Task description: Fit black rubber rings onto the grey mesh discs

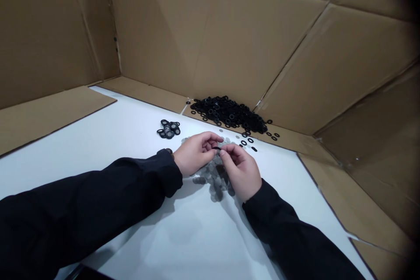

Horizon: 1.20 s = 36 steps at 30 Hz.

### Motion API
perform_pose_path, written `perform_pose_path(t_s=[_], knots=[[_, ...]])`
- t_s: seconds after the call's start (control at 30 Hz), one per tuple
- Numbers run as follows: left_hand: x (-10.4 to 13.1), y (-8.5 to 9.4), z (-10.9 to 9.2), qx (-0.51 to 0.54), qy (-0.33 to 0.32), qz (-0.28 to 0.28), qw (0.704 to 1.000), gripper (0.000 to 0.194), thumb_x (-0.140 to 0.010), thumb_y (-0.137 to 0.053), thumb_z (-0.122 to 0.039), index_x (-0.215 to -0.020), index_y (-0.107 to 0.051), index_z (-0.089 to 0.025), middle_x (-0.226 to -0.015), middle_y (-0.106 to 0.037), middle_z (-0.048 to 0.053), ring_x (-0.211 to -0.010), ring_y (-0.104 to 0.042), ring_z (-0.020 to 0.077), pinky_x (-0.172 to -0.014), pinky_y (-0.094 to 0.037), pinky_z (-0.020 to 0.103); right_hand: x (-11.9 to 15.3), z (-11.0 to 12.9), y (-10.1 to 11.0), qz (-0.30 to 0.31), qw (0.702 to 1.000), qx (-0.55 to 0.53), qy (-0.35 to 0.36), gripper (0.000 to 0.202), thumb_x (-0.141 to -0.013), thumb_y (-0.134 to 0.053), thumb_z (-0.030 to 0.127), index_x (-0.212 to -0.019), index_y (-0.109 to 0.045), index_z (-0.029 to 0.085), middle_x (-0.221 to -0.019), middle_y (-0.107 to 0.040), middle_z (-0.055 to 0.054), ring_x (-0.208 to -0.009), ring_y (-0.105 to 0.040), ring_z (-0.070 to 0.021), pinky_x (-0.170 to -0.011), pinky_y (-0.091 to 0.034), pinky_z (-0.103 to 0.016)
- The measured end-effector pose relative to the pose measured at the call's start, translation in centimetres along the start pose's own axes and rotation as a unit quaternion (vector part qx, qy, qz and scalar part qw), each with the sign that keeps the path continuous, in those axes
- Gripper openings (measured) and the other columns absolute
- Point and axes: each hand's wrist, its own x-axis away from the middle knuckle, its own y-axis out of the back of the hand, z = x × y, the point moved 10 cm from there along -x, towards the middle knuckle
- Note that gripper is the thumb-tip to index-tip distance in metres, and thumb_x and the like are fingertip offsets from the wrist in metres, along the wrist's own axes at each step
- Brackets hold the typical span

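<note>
Between the fingertips of both hands is a small black ring [217, 148], seen nearly edge-on. My left hand [196, 152] pinches its left side with thumb and fingers. On the right side, my right hand [241, 169] grips it between thumb and forefinger. Below and around the hands, a spread of grey translucent discs [215, 181] lies on the white table [131, 140]. A small cluster of black rings with grey centres [168, 129] sits beyond my left wrist.
A large heap of black rings [229, 113] lies at the back against the cardboard wall [213, 35], with several loose rings at its right. Cardboard strips [59, 116] cover the table's edges. Part of a dark object [87, 273] shows at the bottom left.
</note>
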Motion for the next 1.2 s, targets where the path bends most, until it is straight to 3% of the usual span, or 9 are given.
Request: perform_pose_path(t_s=[0.3,0.53,0.8,1.2], knots=[[0.1,-1.1,0.1,0.059,0.008,0.045,0.997,0.032,-0.078,-0.053,-0.008,-0.11,-0.059,-0.011,-0.093,-0.062,0.006,-0.083,-0.061,0.0142,-0.078,-0.051,0.03,0.1,0.5,-0.7,0.037,0.998,-0.043,-0.009,0.024,-0.086,-0.059,0.042,-0.086,-0.055,0.019,-0.067,-0.052,0.003,-0.056,-0.044,-0.0111,-0.052,-0.037,-0.024],[0.1,-1.2,-0.1,0.123,0.029,0.044,0.991,0.031,-0.076,-0.051,-0.004,-0.106,-0.058,-0.011,-0.09,-0.06,0.004,-0.079,-0.058,0.0106,-0.073,-0.049,0.025,0.4,1.5,-0.5,0.027,0.999,0.032,0.03,0.019,-0.091,-0.048,0.039,-0.087,-0.052,0.02,-0.069,-0.051,0.002,-0.059,-0.044,-0.0125,-0.056,-0.038,-0.026],[0.1,-0.8,-0.9,0.088,0.012,0.028,0.996,0.023,-0.078,-0.052,-0.007,-0.098,-0.059,-0.014,-0.087,-0.062,0.003,-0.079,-0.058,0.0116,-0.075,-0.049,0.026,0.5,2.9,0.0,-0.01,0.991,0.113,0.073,0.015,-0.091,-0.045,0.034,-0.087,-0.052,0.021,-0.069,-0.052,0.001,-0.061,-0.047,-0.015,-0.06,-0.04,-0.028],[0.2,-0.5,-1.0,0.079,0.011,0.01,0.997,0.022,-0.08,-0.051,-0.008,-0.1,-0.059,-0.013,-0.092,-0.064,0.005,-0.081,-0.06,0.0123,-0.079,-0.05,0.028,0.4,1.6,-0.6,0.016,0.997,0.061,0.049,0.017,-0.092,-0.048,0.037,-0.092,-0.052,0.02,-0.072,-0.054,0.001,-0.061,-0.049,-0.0135,-0.057,-0.042,-0.026]])
